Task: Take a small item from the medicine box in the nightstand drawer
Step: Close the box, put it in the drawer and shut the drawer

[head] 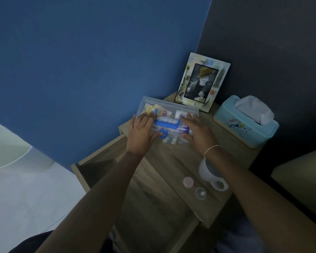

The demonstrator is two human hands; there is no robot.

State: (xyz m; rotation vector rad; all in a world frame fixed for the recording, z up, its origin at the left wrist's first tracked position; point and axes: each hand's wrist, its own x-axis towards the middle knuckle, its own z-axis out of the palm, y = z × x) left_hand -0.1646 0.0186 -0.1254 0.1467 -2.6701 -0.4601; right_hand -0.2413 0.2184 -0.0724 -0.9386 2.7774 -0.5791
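Observation:
A clear plastic medicine box point(169, 110) with a blue handle point(165, 124) and a blue latch point(162, 134) rests on top of the wooden nightstand point(171, 161), near its back left corner. Packets and small items show through its lid. My left hand point(141, 133) lies flat on the box's left end, thumb beside the latch. My right hand point(199, 133) presses on its right end, fingers spread. The nightstand drawer point(91, 161) stands pulled out to the left, below my left forearm; its inside is dark.
A picture frame point(202, 82) leans in the corner behind the box. A light blue tissue box point(244, 123) sits at the right. A white mug point(211, 173), a pink round lid point(188, 181) and a small clear cup point(201, 193) stand near the front edge.

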